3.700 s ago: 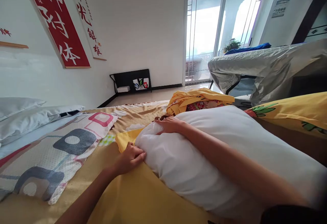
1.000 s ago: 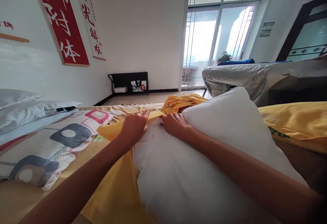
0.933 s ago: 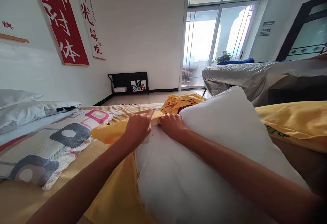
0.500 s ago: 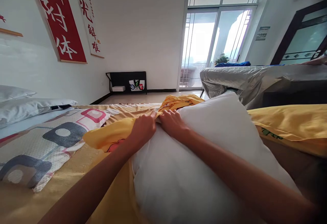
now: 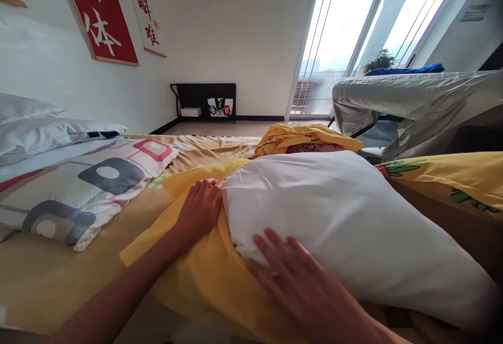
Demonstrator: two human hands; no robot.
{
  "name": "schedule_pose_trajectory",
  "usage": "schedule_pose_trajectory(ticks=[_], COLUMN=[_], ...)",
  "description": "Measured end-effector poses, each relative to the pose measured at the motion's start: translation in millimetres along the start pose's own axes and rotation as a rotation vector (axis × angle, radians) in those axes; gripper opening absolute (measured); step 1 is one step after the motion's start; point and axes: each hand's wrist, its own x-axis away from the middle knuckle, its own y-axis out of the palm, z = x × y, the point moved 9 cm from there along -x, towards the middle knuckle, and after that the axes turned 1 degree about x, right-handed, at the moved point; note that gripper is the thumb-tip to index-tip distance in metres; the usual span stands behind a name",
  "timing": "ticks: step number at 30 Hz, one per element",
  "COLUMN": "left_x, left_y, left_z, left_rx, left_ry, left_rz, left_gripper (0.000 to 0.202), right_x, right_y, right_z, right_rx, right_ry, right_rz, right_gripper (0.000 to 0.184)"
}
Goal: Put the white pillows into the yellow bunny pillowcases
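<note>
The white pillow (image 5: 314,197) stretches right from the left hand (image 5: 201,205), which pinches the yellow pillowcase (image 5: 212,265); the right hand (image 5: 301,278), spread, is nearer its middle.

I see right hand (image 5: 298,276) gone from far corner, where it met left hand (image 5: 200,205) half a second ago; now spread, blurred, over near edge of white pillow (image 5: 314,197); left hand drawn leftward, apart from right, fingers curled on yellow cloth (image 5: 208,270); pillow's raised far corner sunk, whole thing lying flatter; cloth now fanned wider below left forearm; my view tipped down (red banner (image 5: 106,24) loses upper characters on my end).
</note>
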Motion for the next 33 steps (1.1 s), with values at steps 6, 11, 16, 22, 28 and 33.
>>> schedule_pose_trajectory(ticks=[6, 11, 16, 22, 28, 33], left_x=[19.0, 15.4, 21.9, 10.3, 18.3, 110.1], left_y=[-5.0, -0.4, -8.8, -17.3, -41.1, -45.1], left_z=[69.8, 69.7, 91.1, 151.8, 153.6, 46.8], left_rx=[0.192, 0.136, 0.116, 0.201, 0.322, 0.422], left_ry=[0.462, 0.422, 0.460, 0.503, 0.486, -0.209], left_rz=[-0.244, -0.345, -0.365, -0.239, -0.048, 0.130], left_gripper=[0.023, 0.038, 0.051, 0.048, 0.020, 0.027], right_x=[3.3, -15.3, -27.4, -61.9, -69.8, -52.9], right_y=[25.5, 26.2, 39.5, 63.6, 58.4, 47.5], right_z=[34.6, 63.9, 63.5, 63.1, 85.9, 92.3], right_rx=[-0.165, -0.188, -0.157, -0.340, -0.490, -0.496], right_ry=[-0.023, 0.021, -0.001, 0.073, 0.147, 0.103], right_rz=[-0.150, -0.120, -0.108, -0.279, -0.190, 0.039], right_gripper=[0.065, 0.046, 0.037, 0.023, 0.025, 0.032])
